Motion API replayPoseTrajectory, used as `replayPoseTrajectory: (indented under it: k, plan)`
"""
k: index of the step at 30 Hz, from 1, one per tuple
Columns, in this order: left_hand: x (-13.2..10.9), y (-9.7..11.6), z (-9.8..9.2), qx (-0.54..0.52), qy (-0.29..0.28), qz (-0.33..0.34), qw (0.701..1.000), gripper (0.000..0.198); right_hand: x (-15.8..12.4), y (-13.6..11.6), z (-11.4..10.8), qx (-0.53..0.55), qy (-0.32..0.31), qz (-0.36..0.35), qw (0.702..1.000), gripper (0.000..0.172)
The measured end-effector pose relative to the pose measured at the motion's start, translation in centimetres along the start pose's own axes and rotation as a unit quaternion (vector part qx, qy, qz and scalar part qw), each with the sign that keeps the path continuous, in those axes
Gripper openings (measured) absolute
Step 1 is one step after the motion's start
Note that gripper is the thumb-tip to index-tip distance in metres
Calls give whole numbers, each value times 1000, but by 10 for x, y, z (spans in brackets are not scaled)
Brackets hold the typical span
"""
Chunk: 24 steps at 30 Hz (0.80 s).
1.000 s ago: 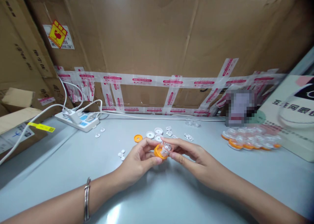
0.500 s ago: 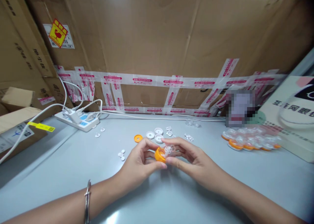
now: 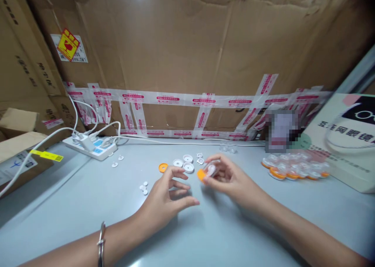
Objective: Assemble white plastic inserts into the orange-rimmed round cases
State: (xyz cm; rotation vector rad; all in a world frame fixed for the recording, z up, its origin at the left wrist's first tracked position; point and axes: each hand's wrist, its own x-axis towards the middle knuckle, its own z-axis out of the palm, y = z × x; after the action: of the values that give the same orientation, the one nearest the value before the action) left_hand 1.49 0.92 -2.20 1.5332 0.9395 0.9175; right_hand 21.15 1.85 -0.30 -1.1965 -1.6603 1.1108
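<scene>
In my right hand (image 3: 227, 175) is a small orange and clear plastic piece (image 3: 202, 175), gripped between thumb and fingers above the table. Its clear part is blurred and partly covered by my fingers. My left hand (image 3: 172, 194) is open, fingers apart, holding nothing, a short gap to the left of the piece. Behind my hands lie an orange ring (image 3: 163, 168), three white rings (image 3: 188, 167) and small white gear-like parts (image 3: 200, 161). Several small white discs (image 3: 143, 188) lie left of my left hand.
At the right, several clear and orange assembled pieces (image 3: 293, 167) stand grouped beside a printed box (image 3: 345, 142). A white power strip (image 3: 90, 148) with cables sits at the back left. Large cardboard (image 3: 164, 44) rises behind the table. Clear parts (image 3: 228, 147) lie near its foot.
My left hand has let go of the orange and clear piece and opened. My right hand has lifted the piece slightly away to the right, turning it. The view has shifted a little.
</scene>
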Motion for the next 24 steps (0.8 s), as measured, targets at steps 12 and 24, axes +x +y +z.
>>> replayPoseTrajectory:
  k: [12,24]
  plan:
    - [-5,11,-8,84,10,70,994,15,23,50,-118,-555,101,100,820,20]
    - [0,9,-12,106,30,73,991,13,20,40,-122,-423,78,152,890,27]
